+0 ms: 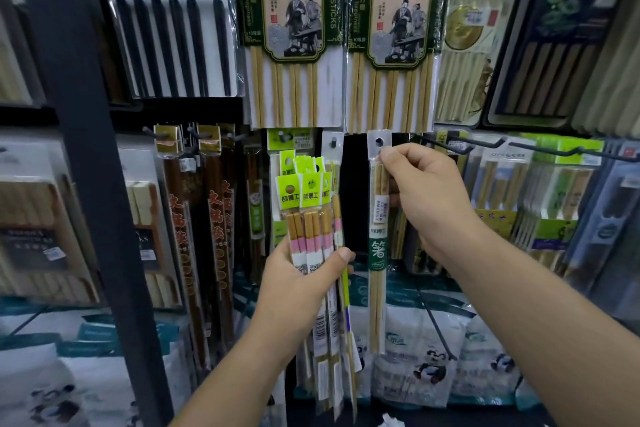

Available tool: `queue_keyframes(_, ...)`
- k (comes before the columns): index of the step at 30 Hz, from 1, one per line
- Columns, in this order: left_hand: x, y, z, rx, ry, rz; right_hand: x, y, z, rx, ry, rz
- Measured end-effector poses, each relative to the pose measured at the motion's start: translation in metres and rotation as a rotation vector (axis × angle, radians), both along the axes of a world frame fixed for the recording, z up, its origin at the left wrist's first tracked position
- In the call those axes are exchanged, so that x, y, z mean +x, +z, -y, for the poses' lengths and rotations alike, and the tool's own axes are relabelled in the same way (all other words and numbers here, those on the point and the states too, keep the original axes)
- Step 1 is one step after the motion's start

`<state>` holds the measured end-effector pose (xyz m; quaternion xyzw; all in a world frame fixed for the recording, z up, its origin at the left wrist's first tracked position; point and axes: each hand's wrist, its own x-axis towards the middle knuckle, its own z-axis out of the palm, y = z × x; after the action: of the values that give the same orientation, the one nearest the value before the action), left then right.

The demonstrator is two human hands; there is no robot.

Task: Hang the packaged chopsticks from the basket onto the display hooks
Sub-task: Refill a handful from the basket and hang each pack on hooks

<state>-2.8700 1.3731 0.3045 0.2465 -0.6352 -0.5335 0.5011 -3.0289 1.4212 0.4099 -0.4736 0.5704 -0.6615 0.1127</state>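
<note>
Clear plastic wraps the single pack of bamboo chopsticks (377, 239), which is pinched near its top between thumb and fingers of the right hand (427, 198) and held upright before the display. Its punched hang hole (379, 141) is left uncovered above the fingertips. A bundle of lime-headed chopstick packs (306, 204) is gripped in the curled fingers of the left hand (304, 276), low and to the left; the basket is not in view.

The hanging step is judged to be in hand, with the hole not yet threaded. A short peg (334, 142) is seen just to the left of the pack, and bare black wire hooks (450, 146) to its right; which one is meant cannot be told. For the next move, the hole would have to be lined up with a hook tip and the pack slid back along the wire before the pinch is released.
</note>
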Motion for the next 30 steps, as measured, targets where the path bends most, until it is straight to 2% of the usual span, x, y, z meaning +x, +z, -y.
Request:
queue_keyframes(6,0.005,-0.005,0.002,0.029,0.044,-0.051,0.019,-0.002,0.009,0.03,0.089,-0.071)
queue_keyframes(16,0.025,-0.01,0.005,0.045,0.088,-0.051,0.034,0.007,0.031,0.047,0.089,0.029)
queue_keyframes(30,0.03,-0.01,0.007,0.126,-0.053,-0.126,0.028,-0.028,0.026,0.062,-0.156,-0.129)
